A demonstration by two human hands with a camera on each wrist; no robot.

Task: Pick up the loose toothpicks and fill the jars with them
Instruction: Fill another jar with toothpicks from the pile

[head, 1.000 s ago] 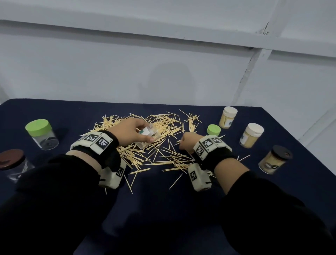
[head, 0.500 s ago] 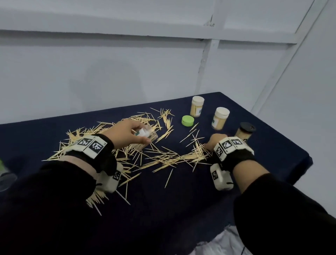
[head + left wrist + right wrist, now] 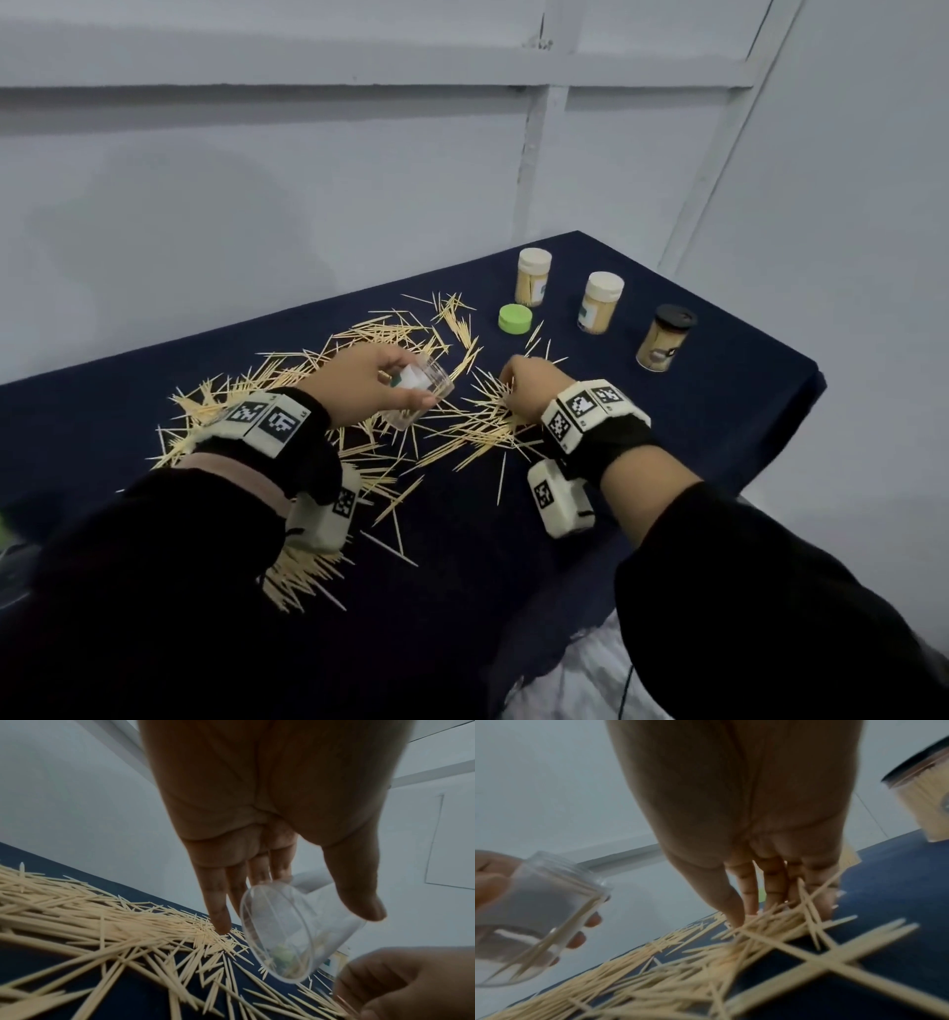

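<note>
Gripping a clear jar (image 3: 418,390) at the centre of the head view, the left hand (image 3: 359,383) curls thumb and fingers round its wall and holds it tilted, mouth toward the right of the frame, above the counter (image 3: 719,426). In the left wrist view the jar (image 3: 295,931) hangs lower right of centre, its round base toward the camera, with the little finger (image 3: 218,914) reaching down to the toothpicks (image 3: 102,923) below. A few sticks lie inside the jar, as the right wrist view shows at left (image 3: 539,914).

Just right of the jar in the head view, the right hand (image 3: 534,385) sits on the heap of toothpicks (image 3: 462,426), knuckles up. From the right wrist camera its fingers (image 3: 746,892) and thumb press down into the sticks (image 3: 770,923) and gather them into a loose bunch; whether any are actually pinched cannot be told.

Loose toothpicks spread across the dark blue counter from lower left to centre. In the upper right of the head view stand three filled, capped jars: two with cream lids (image 3: 534,277) (image 3: 603,303) and one with a black lid (image 3: 665,336). A green lid (image 3: 514,318) lies alone, left of them.
</note>
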